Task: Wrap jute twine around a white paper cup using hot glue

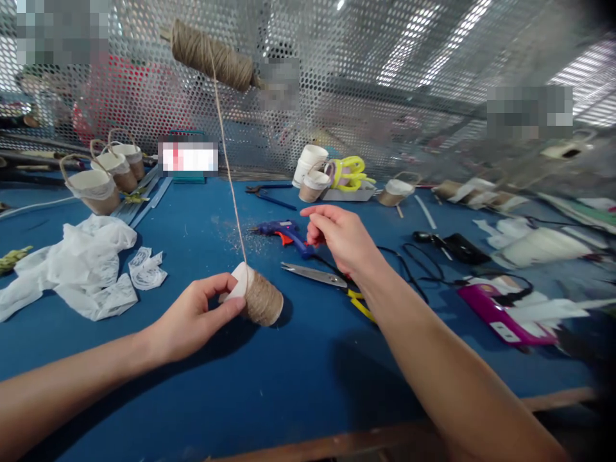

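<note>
My left hand (195,317) grips a small white cup (257,296) lying on its side, its body partly wrapped in brown twine. A taut strand of twine (226,154) runs from the cup up to a twine spool (212,56) hung on the mesh screen. My right hand (339,237) hovers over the blue table (269,378) with its fingers curled, right beside a blue glue gun (283,232) with an orange trigger. I cannot make out whether it is touching the gun. Scissors with yellow handles (322,279) lie just below that hand.
Finished twine-wrapped cups with handles (103,176) stand at the back left, more cups (312,173) at the back centre. White lace and fabric scraps (81,266) lie at the left. Blue pliers (267,192), black cables (414,269) and a pink device (495,314) lie to the right.
</note>
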`<action>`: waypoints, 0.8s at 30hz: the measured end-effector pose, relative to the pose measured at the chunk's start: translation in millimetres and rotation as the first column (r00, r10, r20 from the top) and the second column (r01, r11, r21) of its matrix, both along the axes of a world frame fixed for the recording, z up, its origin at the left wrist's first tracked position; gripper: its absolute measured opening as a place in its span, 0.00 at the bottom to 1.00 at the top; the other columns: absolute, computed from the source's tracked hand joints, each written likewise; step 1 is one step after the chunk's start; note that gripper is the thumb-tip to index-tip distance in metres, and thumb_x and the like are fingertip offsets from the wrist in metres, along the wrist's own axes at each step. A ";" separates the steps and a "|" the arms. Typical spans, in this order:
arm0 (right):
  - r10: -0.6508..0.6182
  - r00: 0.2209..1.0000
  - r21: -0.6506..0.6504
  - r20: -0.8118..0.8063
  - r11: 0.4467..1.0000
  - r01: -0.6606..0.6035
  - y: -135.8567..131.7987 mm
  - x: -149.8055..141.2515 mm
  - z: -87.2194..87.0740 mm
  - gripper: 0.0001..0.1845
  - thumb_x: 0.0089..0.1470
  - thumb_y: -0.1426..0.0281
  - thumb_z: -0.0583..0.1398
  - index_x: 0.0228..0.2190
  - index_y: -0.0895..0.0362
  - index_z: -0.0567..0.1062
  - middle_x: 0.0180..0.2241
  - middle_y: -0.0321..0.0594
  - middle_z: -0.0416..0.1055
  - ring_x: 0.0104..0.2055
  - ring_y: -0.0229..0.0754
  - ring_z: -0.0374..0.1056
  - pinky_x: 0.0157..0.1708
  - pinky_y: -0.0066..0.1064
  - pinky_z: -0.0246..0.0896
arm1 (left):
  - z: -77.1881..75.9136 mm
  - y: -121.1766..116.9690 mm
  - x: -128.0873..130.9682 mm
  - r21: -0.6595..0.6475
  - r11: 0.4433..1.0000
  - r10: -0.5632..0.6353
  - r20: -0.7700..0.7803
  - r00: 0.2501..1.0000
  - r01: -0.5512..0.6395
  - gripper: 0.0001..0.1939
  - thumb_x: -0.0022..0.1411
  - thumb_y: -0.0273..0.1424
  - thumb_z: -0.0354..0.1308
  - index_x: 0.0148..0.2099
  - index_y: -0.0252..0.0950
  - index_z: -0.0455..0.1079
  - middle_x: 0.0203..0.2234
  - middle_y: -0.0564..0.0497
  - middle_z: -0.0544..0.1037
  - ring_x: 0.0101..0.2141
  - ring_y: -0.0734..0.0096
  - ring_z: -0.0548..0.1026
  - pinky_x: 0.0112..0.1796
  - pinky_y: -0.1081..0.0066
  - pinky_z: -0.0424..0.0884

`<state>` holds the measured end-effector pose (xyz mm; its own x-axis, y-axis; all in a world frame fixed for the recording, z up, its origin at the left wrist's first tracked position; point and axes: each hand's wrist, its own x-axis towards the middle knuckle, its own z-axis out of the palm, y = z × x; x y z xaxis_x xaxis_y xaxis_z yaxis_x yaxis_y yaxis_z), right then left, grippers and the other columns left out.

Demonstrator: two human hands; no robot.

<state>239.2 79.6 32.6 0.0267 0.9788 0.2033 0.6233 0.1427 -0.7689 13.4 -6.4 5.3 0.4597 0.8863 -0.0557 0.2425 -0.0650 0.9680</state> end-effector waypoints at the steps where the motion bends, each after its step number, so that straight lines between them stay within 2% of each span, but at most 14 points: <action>1: -0.017 0.999 0.004 0.043 1.000 0.017 3.2 2.9 -0.8 0.11 0.53 0.71 0.49 0.31 0.60 0.70 0.17 0.33 0.64 0.19 0.34 0.62 0.21 0.27 0.59 | -0.5 0.2 -0.6 0.001 1.000 0.004 -0.007 1.000 -0.004 0.10 0.58 0.35 0.50 0.31 0.33 0.65 0.25 0.53 0.68 0.28 0.72 0.65 0.32 0.73 0.62; 4: -0.051 0.975 0.012 0.215 0.999 0.050 9.7 9.2 -7.5 0.06 0.47 0.68 0.57 0.26 0.58 0.71 0.21 0.38 0.69 0.24 0.38 0.65 0.28 0.32 0.61 | -2.3 0.9 -2.1 0.000 1.000 0.019 -0.018 1.000 -0.019 0.10 0.59 0.35 0.49 0.32 0.33 0.64 0.26 0.53 0.67 0.29 0.72 0.64 0.33 0.72 0.61; 6: -0.046 0.944 0.012 0.326 0.999 0.045 10.7 10.0 -14.8 0.07 0.43 0.68 0.61 0.26 0.59 0.72 0.27 0.43 0.71 0.30 0.43 0.67 0.33 0.36 0.61 | -3.7 1.3 -2.7 -0.010 1.000 0.026 -0.014 1.000 -0.026 0.11 0.59 0.36 0.49 0.32 0.33 0.64 0.26 0.53 0.67 0.29 0.72 0.63 0.33 0.72 0.61; 9: -0.027 0.893 0.029 0.449 0.999 0.016 8.5 7.8 -25.8 0.13 0.44 0.65 0.62 0.31 0.61 0.73 0.34 0.50 0.71 0.39 0.50 0.67 0.40 0.40 0.60 | -4.9 2.5 -2.8 -0.032 0.999 0.032 -0.002 0.999 -0.032 0.11 0.59 0.37 0.49 0.32 0.33 0.63 0.26 0.53 0.66 0.28 0.72 0.63 0.32 0.72 0.60; 12: -0.005 0.851 0.022 0.525 1.000 -0.008 8.0 7.0 -34.5 0.09 0.45 0.67 0.62 0.29 0.61 0.74 0.32 0.50 0.71 0.40 0.51 0.67 0.42 0.41 0.59 | -4.7 4.7 -2.4 -0.057 0.998 0.039 0.015 0.999 -0.038 0.11 0.58 0.37 0.49 0.32 0.33 0.64 0.26 0.53 0.67 0.29 0.72 0.64 0.33 0.72 0.61; 15: -0.006 0.835 0.006 0.551 1.000 0.003 11.4 9.8 -41.1 0.03 0.45 0.73 0.61 0.27 0.60 0.73 0.28 0.48 0.71 0.35 0.49 0.69 0.37 0.38 0.62 | -4.1 6.6 -2.2 -0.081 0.996 0.051 0.030 0.998 -0.048 0.11 0.58 0.37 0.50 0.32 0.33 0.64 0.26 0.53 0.67 0.29 0.73 0.64 0.32 0.73 0.61; 17: -0.030 0.839 0.023 0.543 1.000 0.021 13.4 12.2 -44.5 0.04 0.46 0.75 0.59 0.29 0.60 0.73 0.30 0.49 0.72 0.34 0.48 0.69 0.35 0.37 0.62 | -3.9 7.1 -2.5 -0.087 0.995 0.058 0.032 0.998 -0.056 0.11 0.58 0.37 0.51 0.31 0.33 0.64 0.25 0.54 0.67 0.28 0.73 0.64 0.31 0.74 0.61; 21: -0.064 0.875 0.097 0.480 0.995 0.020 10.8 15.6 -47.2 0.10 0.49 0.76 0.55 0.36 0.61 0.70 0.34 0.50 0.72 0.36 0.48 0.70 0.37 0.38 0.62 | -3.8 7.2 -3.4 -0.079 0.995 0.069 0.030 0.997 -0.066 0.11 0.57 0.37 0.51 0.31 0.33 0.65 0.25 0.53 0.68 0.28 0.73 0.65 0.32 0.74 0.62; 24: -0.064 0.911 0.171 0.407 0.985 -0.007 6.2 16.5 -45.5 0.14 0.50 0.74 0.54 0.41 0.59 0.67 0.40 0.50 0.70 0.42 0.48 0.68 0.42 0.40 0.61 | -4.1 7.9 -3.3 -0.068 0.995 0.073 0.040 0.997 -0.070 0.11 0.57 0.37 0.51 0.31 0.33 0.65 0.25 0.53 0.68 0.28 0.72 0.65 0.31 0.73 0.63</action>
